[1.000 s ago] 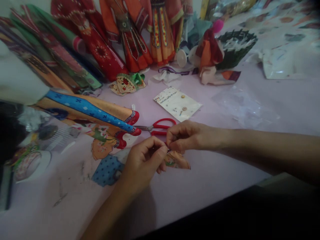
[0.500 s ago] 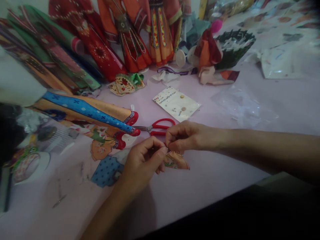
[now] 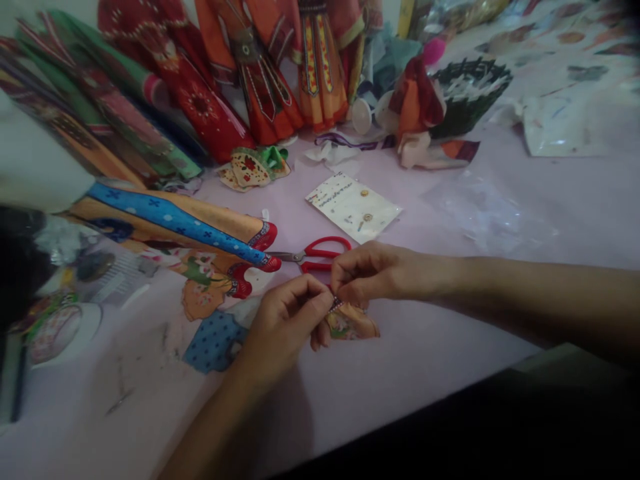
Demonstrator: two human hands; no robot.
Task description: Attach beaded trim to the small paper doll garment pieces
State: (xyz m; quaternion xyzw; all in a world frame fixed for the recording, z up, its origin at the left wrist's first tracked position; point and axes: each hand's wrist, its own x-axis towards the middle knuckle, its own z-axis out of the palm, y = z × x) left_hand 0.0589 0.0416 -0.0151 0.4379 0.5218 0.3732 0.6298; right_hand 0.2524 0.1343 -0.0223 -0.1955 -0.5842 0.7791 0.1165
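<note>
My left hand [image 3: 290,313] is closed, its thumb and forefinger pinching a small orange cloth piece [image 3: 355,322] with a green and pink pattern. A thin dotted trim that looks like beads [image 3: 335,305] runs along the cloth's upper edge, between both sets of fingertips. Against that edge, my right hand [image 3: 367,275] is closed in a pinch; what lies in its fingers is too small to tell. Red-handled scissors [image 3: 327,247] lie just behind my right hand. Left of my left hand is a blue dotted cloth scrap [image 3: 213,341].
An orange and blue doll garment [image 3: 185,223] with red tips reaches in from the left. Dressed dolls [image 3: 265,87] line the back. A card with small gold pieces [image 3: 353,207], clear plastic [image 3: 485,210], a dark basket [image 3: 465,100] and a tape roll [image 3: 65,333] lie around.
My left fingertips have shifted slightly down and left, and more of the dotted trim shows between the hands. My right hand stays nearly in place.
</note>
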